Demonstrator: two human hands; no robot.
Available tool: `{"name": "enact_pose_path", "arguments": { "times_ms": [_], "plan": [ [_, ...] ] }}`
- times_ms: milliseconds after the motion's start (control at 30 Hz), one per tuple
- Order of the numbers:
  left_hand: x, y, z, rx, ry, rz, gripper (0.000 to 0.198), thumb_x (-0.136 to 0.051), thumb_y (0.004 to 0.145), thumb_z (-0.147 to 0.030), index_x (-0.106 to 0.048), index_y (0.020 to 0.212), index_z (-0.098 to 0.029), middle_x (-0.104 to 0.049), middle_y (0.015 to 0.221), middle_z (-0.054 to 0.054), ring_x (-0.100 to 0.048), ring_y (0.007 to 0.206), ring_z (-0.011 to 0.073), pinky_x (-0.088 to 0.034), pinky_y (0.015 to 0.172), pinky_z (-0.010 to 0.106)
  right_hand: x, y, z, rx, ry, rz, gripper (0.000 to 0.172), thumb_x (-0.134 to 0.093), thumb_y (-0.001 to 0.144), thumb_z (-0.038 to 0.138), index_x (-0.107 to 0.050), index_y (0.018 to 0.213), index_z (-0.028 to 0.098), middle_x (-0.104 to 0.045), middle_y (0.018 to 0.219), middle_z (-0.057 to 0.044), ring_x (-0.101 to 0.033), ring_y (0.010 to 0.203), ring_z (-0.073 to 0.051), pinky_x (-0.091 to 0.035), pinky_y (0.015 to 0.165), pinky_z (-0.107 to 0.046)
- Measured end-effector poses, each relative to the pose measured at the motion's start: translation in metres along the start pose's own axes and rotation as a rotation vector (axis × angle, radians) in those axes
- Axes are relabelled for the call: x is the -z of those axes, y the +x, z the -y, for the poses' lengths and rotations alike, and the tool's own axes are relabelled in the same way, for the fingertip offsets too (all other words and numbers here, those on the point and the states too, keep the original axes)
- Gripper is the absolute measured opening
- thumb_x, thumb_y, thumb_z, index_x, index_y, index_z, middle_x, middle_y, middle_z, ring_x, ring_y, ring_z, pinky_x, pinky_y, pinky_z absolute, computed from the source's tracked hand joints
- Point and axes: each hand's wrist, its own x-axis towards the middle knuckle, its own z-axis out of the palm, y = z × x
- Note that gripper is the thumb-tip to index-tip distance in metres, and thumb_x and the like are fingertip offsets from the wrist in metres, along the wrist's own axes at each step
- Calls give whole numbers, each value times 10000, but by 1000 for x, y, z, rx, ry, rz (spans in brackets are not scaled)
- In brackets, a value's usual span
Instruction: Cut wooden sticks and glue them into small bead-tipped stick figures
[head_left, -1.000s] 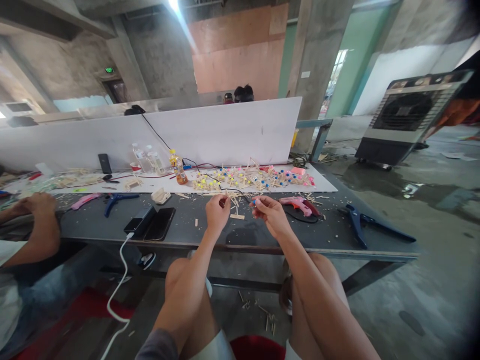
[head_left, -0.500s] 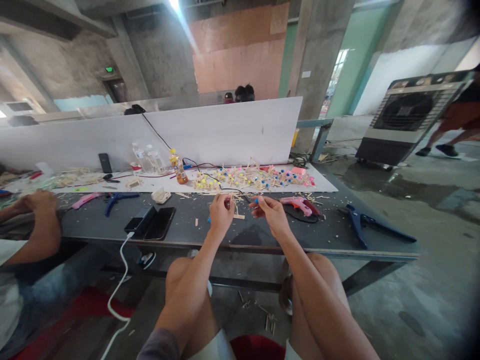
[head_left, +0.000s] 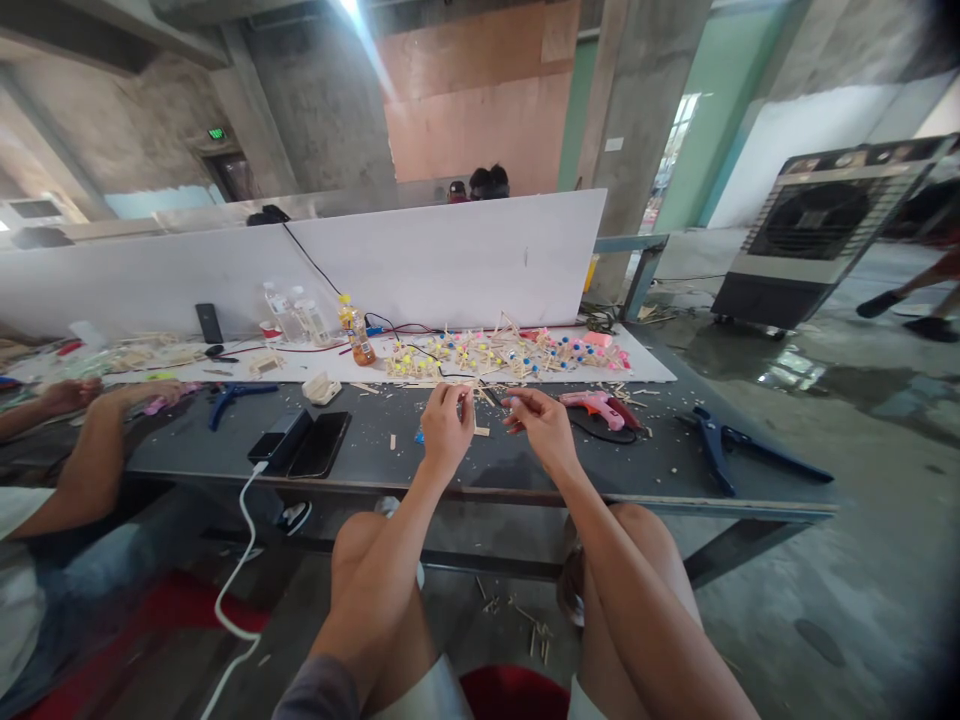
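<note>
My left hand (head_left: 448,428) is closed in a pinch above the dark table. Whatever its fingertips hold is too small to make out. Just right of it, my right hand (head_left: 546,425) is also pinched closed, its fingertips turned towards the left hand; what they hold cannot be told. A short pale wooden stick (head_left: 482,432) lies between the hands, and a bit of blue shows beside the left hand. Beyond them spreads a cluster of small wooden stick pieces (head_left: 465,357) with yellow, blue and pink parts. A pink glue gun (head_left: 604,410) lies right of my right hand.
Blue-handled cutters (head_left: 720,450) lie at the right, another blue cutter (head_left: 232,398) at the left. Left of my hands are a phone (head_left: 321,446) and a power bank (head_left: 281,440) with a white cable. A drink bottle (head_left: 356,332) stands behind. At far left, a co-worker's hand (head_left: 142,393) reaches over the table.
The blue piece at my right fingertips no longer shows. My left fingers have straightened and lifted slightly. The co-worker's hand has moved right, onto the pink tool at the left.
</note>
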Motion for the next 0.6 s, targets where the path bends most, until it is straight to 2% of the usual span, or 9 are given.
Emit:
{"name": "enact_pose_path", "arguments": {
  "times_ms": [67, 133, 233, 333, 400, 467, 533, 600],
  "plan": [
    [1, 1, 0, -7, 2, -23, 184, -484, 958, -292, -635, 951, -187, -572, 952, 110, -575, 928, 230, -479, 803, 338, 1, 0, -1, -8, 5, -9, 496, -611, 813, 652, -697, 878, 169, -719, 767, -69, -627, 532, -154, -510, 507, -277],
    [1, 2, 0, -6, -36, -38, 191, -493, 951, -308, -637, 945, -183, -547, 1027, 134, -556, 1027, 255, -476, 877, 380, 1, 1, -1, 3, 6, 1, 469, -632, 810, 633, -690, 818, 167, -701, 704, -58, -614, 513, -151, -506, 506, -277],
    [0, 3, 2, 64, -199, -25, 220, -502, 946, -357, -631, 929, -179, -543, 1120, 158, -530, 1144, 280, -461, 944, 416, 2, 1, 0, -3, 52, 22, 436, -775, 713, 544, -702, 948, 185, -735, 853, -63, -664, 608, -171, -529, 539, -278],
    [-3, 4, 6, 307, -510, 63, 264, -543, 922, -436, -629, 940, -187, -621, 1038, 131, -609, 1026, 258, -502, 848, 380, 2, 1, 2, -62, 141, 25, 455, -730, 751, 569, -705, 999, 188, -744, 891, -71, -662, 602, -163, -525, 534, -276],
    [-5, 5, 8, 517, -782, 112, 286, -622, 865, -471, -634, 923, -191, -666, 916, 89, -655, 876, 231, -517, 778, 357, 2, 1, 3, -95, 184, 16, 450, -657, 804, 607, -715, 900, 172, -725, 766, -61, -624, 533, -143, -501, 507, -268],
    [-6, 7, 9, 675, -1039, 138, 302, -721, 781, -462, -642, 883, -189, -694, 864, 62, -679, 811, 221, -526, 764, 354, 3, 1, 4, -102, 209, 15, 423, -693, 781, 591, -707, 804, 169, -694, 681, -40, -592, 501, -126, -484, 496, -255],
    [-6, 8, 8, 758, -1210, 154, 313, -793, 707, -421, -655, 854, -182, -718, 881, 54, -698, 810, 223, -533, 768, 352, 4, 1, 4, -99, 230, 26, 370, -802, 693, 517, -708, 813, 179, -706, 727, -27, -601, 532, -119, -489, 513, -244],
    [-4, 9, 8, 790, -1276, 155, 312, -818, 681, -394, -667, 841, -172, -726, 873, 51, -708, 799, 220, -539, 757, 343, 4, 1, 5, -103, 244, 36, 404, -850, 641, 470, -716, 905, 195, -732, 843, -32, -629, 585, -124, -506, 540, -243]
  ]
}}
